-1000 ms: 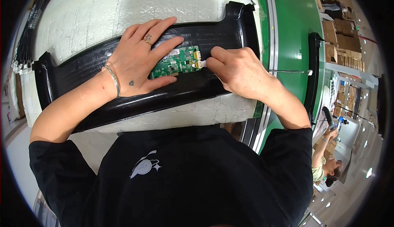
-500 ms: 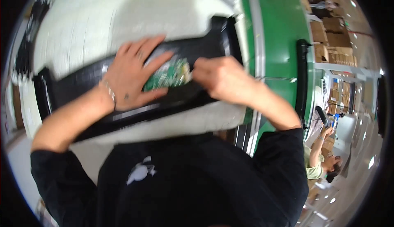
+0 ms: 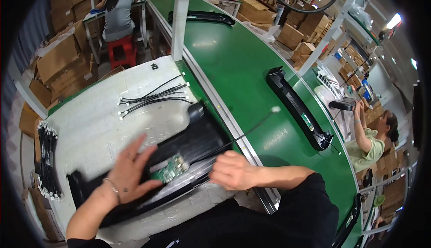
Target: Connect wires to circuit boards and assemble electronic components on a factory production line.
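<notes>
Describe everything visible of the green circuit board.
The green circuit board lies in the long black housing, slanting up toward the picture's right. Its surface looks speckled and blurred, with pale connectors at its right end, where a dark cable seems to join. The left hand spreads by its left end; contact is unclear.

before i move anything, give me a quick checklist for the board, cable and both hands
1. Circuit board within the black panel: ok.
2. Cable seated in the board: cannot tell, that end is blurred.
3. Cable's far end clear of both hands: ok, its white connector is over the green surface.
4. Left hand open: ok, fingers spread.
5. Right hand gripping the panel: cannot tell, fingers curled at its near edge.
</notes>
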A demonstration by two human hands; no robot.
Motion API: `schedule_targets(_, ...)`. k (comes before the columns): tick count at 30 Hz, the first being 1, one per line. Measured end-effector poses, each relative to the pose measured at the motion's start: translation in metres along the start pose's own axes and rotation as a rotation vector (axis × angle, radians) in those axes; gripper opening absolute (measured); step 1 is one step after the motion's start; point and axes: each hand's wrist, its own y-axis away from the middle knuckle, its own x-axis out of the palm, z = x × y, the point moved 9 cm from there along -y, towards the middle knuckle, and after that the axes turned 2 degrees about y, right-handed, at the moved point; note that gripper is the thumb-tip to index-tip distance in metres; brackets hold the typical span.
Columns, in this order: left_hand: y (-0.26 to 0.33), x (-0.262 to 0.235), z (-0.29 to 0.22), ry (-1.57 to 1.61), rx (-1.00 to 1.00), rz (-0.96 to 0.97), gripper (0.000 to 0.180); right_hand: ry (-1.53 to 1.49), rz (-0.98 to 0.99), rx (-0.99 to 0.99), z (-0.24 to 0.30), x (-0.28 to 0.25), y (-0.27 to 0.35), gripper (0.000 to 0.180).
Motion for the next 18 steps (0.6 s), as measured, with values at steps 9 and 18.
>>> schedule_targets(9,0.010,-0.075,0.027,0.254,-0.144,-0.444,0.061,0.716,-0.166,0.482,-0.108,-0.152,0.068,0.025)
schedule_targets(18,-0.049,0.069,0.031,0.208,-0.073,-0.163,0.058,0.915,-0.238,0.797,-0.326,-0.112,0.106,0.026)
